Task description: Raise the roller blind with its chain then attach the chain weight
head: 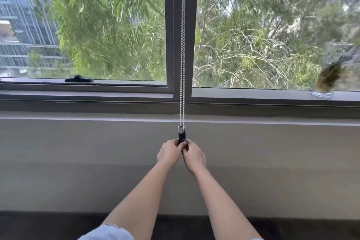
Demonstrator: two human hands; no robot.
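**Both hands on chain weight, centre frame, below sill**

Bead chain (182,45): two silvery strands run side by side down the centre of the frame, in front of the dark window mullion (176,31), from the top edge to just under the sill ledge. Both strands enter the top of the chain weight (182,134).

Chain weight: small upright cylinder, silver cap on top, black body below. Sits centre frame against the pale wall (78,161) under the window. Lower end hidden by fingers.

Left hand (169,153): fingers curled closed, tips pinched on the lower left of the weight.

Right hand (193,155): fingers likewise curled closed on the lower right of the weight, touching the left hand's fingertips. Exact grip under the weight cannot be made out.

Blind fabric is not in frame; glass is uncovered across the whole view, trees outside.

Other: black window latch (78,79) on the lower left frame rail. Clear glass vase (324,84) with a brownish plant stands on the sill at far right, blurred.
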